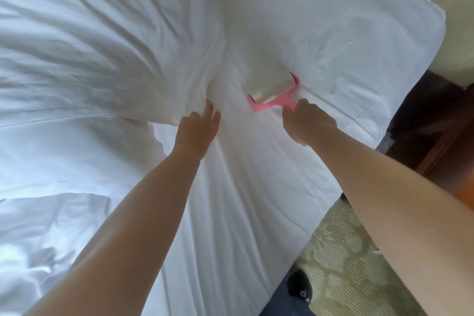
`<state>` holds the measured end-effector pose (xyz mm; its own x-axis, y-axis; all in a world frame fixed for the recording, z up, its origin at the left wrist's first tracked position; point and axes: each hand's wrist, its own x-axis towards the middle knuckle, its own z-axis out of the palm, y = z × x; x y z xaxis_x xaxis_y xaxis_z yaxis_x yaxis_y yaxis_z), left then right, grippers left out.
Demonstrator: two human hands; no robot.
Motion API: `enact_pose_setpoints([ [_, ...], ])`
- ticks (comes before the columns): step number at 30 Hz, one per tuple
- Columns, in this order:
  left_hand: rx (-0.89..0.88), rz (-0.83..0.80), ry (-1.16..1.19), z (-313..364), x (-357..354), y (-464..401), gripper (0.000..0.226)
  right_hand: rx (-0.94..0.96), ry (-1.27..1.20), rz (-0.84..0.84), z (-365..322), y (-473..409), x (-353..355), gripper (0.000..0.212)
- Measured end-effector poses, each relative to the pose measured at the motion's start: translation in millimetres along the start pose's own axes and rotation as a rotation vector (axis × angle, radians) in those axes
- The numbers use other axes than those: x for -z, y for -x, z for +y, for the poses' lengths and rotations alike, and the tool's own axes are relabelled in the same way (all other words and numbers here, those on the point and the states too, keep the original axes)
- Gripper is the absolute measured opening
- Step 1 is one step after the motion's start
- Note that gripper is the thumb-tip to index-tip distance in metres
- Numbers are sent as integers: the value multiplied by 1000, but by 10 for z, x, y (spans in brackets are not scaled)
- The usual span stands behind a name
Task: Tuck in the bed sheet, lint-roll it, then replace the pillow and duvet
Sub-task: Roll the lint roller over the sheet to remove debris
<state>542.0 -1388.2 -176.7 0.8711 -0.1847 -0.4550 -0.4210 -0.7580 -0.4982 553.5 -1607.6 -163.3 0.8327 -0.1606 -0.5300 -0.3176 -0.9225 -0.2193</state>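
From the head camera I see both bare arms reaching out over the bed sheet [256, 187], which lies white and creased across the mattress. The right hand [306, 123] is clenched round the handle of the pink lint roller [272, 102]; the handle itself is hidden inside the fist, so I only see the pink fork coming out past the knuckles. The roll between the fork's arms is pale and washed out against the sheet (I can hardly trace its edges), and it lies on the sheet near the middle of the bed.

The left hand [198, 128] has its fingers [209, 108] stretched out and released, their tips touching the lower edge of the pillow [102, 46], a big rumpled white mass filling the upper left. Whether the fingers push the pillow or just rest against it, I cannot tell.

At lower left lies more bunched white fabric, cut off by the frame edge; it may be the duvet [51, 226], but I cannot be sure. To the right, past the mattress edge, I see patterned carpet [346, 251] and a strip of dark wooden furniture [436, 136], both partly blocked by the right forearm. A small dark object sits at the bottom edge, too unclear to identify.
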Motion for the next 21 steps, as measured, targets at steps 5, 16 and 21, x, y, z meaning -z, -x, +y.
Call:
enact_pose_setpoints([
  [5,75,-16,-11,99,41,179,73,25,-17,55,192,296,-15,51],
  [16,186,-56,-1,70,90,314,63,150,117,-70,371,780,-139,47],
  [21,164,-70,37,82,90,346,63,136,152,-92,254,659,-126,45],
])
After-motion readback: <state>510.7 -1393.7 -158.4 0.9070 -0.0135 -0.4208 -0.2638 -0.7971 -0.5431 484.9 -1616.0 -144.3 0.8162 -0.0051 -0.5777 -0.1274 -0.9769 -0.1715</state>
